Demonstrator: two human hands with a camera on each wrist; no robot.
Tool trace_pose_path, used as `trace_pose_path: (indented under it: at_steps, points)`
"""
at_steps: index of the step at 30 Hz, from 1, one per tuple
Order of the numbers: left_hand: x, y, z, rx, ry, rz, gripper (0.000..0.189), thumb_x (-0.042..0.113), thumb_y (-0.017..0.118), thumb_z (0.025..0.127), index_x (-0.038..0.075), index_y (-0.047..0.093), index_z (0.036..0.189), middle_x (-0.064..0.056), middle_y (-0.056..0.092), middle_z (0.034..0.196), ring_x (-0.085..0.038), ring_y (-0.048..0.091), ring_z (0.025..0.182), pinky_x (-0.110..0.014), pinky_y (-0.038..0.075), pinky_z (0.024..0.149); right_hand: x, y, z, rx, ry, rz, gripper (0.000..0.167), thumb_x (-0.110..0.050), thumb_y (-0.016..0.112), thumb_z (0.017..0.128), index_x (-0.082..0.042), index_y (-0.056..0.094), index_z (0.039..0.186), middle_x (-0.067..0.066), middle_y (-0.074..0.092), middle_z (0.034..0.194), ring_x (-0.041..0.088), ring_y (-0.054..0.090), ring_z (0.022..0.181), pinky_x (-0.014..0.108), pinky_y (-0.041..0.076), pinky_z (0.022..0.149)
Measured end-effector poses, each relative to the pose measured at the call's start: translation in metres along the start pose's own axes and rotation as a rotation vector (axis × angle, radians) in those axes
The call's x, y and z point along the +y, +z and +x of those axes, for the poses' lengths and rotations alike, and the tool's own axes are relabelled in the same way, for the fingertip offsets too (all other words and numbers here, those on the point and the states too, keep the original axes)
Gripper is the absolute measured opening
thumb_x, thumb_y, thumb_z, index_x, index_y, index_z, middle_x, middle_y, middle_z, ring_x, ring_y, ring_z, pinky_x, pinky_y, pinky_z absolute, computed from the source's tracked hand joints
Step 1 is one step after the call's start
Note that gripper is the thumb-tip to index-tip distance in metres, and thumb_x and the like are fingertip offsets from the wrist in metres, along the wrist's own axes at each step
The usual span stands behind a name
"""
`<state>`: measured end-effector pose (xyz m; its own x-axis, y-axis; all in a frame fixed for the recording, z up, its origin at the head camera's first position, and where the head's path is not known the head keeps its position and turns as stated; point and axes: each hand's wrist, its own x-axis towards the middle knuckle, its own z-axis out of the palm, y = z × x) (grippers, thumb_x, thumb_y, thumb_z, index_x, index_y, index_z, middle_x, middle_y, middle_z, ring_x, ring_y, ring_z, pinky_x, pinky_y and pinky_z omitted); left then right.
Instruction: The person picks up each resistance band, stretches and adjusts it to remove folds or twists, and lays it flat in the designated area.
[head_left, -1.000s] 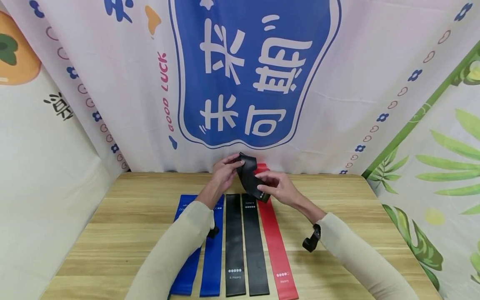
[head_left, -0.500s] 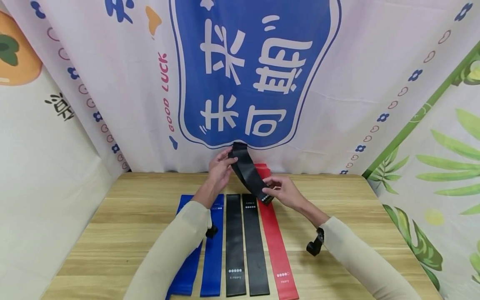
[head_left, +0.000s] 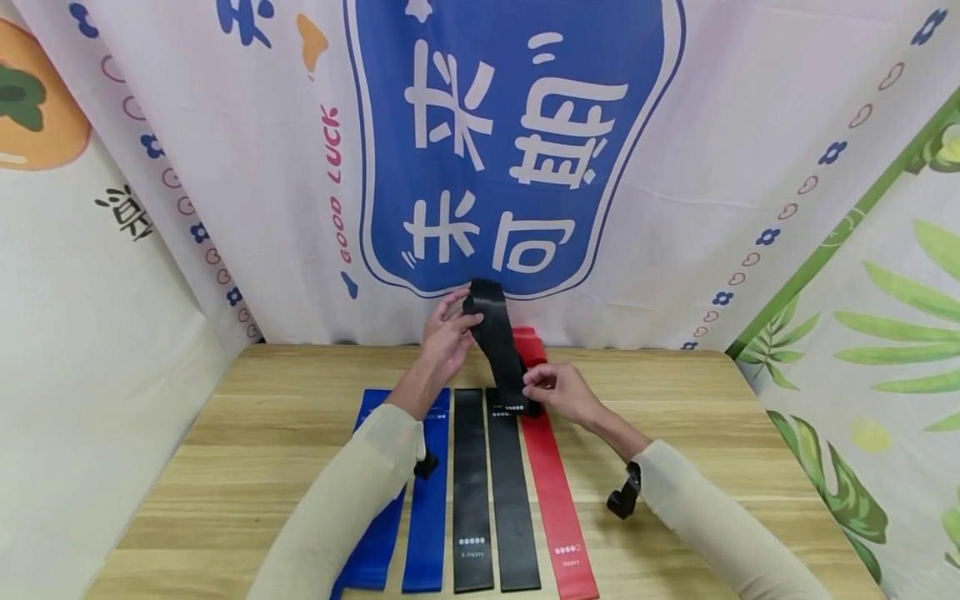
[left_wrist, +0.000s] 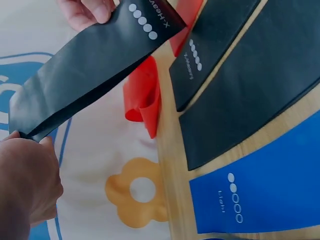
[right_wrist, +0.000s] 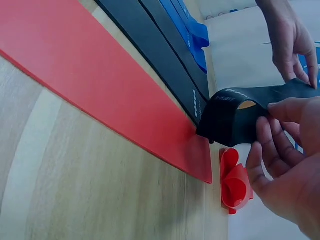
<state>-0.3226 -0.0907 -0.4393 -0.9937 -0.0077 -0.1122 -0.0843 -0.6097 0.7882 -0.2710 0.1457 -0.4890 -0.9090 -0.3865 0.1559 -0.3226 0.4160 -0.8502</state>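
A black resistance band loop (head_left: 495,333), marked X-Heavy with a row of white dots, is stretched lengthwise between both hands over the table's back edge. My left hand (head_left: 447,337) pinches its upper end between thumb and fingers. Lower down, my right hand (head_left: 558,390) pinches the band's side edge near the printed end. In the right wrist view the loop (right_wrist: 235,112) gapes a little beside the right fingers. Beneath it lie two flat black bands (head_left: 471,492) and a red band (head_left: 561,508) marked Heavy.
Two blue bands (head_left: 426,508) lie left of the black ones, partly under the left sleeve. A curled red band (right_wrist: 235,182) sits at the table's back edge. Behind the wooden table (head_left: 675,467) hangs a printed cloth (head_left: 660,250).
The black band, bunched a second ago, is now drawn out long. The left hand rose slightly with its upper end; its lower printed end swung left over the flat black band.
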Motion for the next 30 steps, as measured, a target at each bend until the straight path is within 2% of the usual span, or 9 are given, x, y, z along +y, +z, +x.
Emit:
trace_pose_path:
  at_steps: [10,14,16,19,22,25,30]
  points:
    - [0.008,0.023,-0.011,-0.061,-0.003,-0.016,0.043,-0.016,0.061,0.097,0.007,0.06,0.134,-0.014,0.063,0.138,-0.028,0.063,0.121,-0.034,0.06,0.093,0.009,0.002,0.002,0.061,0.024,0.058,0.004,-0.001,0.072,0.097,0.0,0.073,0.101,0.011,0.069,0.101,0.023,0.063,0.096,0.033,0.06,0.085]
    - [0.011,0.035,-0.018,-0.107,-0.006,-0.015,0.04,-0.015,0.061,0.098,0.006,0.061,0.132,-0.014,0.063,0.136,-0.029,0.062,0.122,-0.032,0.061,0.09,0.013,0.002,0.003,0.091,0.03,0.115,0.004,-0.004,0.071,0.098,-0.001,0.072,0.1,0.013,0.064,0.115,0.027,0.058,0.111,0.037,0.06,0.089]
    - [0.011,0.04,-0.021,-0.119,-0.007,-0.009,0.038,-0.014,0.062,0.098,0.008,0.063,0.129,-0.013,0.064,0.135,-0.028,0.062,0.122,-0.027,0.059,0.085,0.015,0.001,0.004,0.102,0.027,0.146,0.004,-0.004,0.071,0.097,-0.001,0.072,0.099,0.015,0.061,0.124,0.029,0.055,0.12,0.039,0.059,0.092]
    - [0.012,0.046,-0.025,-0.129,-0.011,-0.002,0.035,-0.012,0.064,0.099,0.013,0.068,0.124,-0.012,0.065,0.137,-0.026,0.063,0.123,-0.025,0.059,0.087,0.017,0.001,0.004,0.113,0.009,0.19,0.004,-0.003,0.071,0.098,0.001,0.071,0.1,0.017,0.061,0.129,0.031,0.054,0.126,0.037,0.057,0.096]
    - [0.012,0.051,-0.029,-0.14,-0.011,-0.009,0.035,-0.012,0.063,0.099,0.014,0.07,0.122,-0.012,0.065,0.139,-0.026,0.063,0.124,-0.031,0.058,0.1,0.018,0.002,0.003,0.117,-0.001,0.225,0.007,-0.003,0.071,0.099,0.004,0.071,0.102,0.018,0.066,0.12,0.032,0.061,0.119,0.03,0.057,0.093]
    - [0.011,0.053,-0.031,-0.153,-0.015,-0.019,0.038,-0.012,0.061,0.1,0.014,0.07,0.125,-0.012,0.065,0.141,-0.026,0.063,0.126,-0.039,0.053,0.11,0.017,0.003,0.0,0.125,0.001,0.237,0.01,-0.003,0.071,0.099,0.005,0.071,0.106,0.018,0.069,0.108,0.029,0.066,0.104,0.024,0.057,0.086]
    - [0.012,0.053,-0.033,-0.159,-0.012,-0.014,0.043,-0.013,0.058,0.1,0.016,0.071,0.129,-0.012,0.065,0.141,-0.026,0.063,0.126,-0.045,0.049,0.114,0.016,0.002,-0.006,0.169,-0.004,0.252,0.013,-0.001,0.07,0.099,0.009,0.071,0.109,0.021,0.07,0.103,0.017,0.065,0.088,0.02,0.057,0.08]
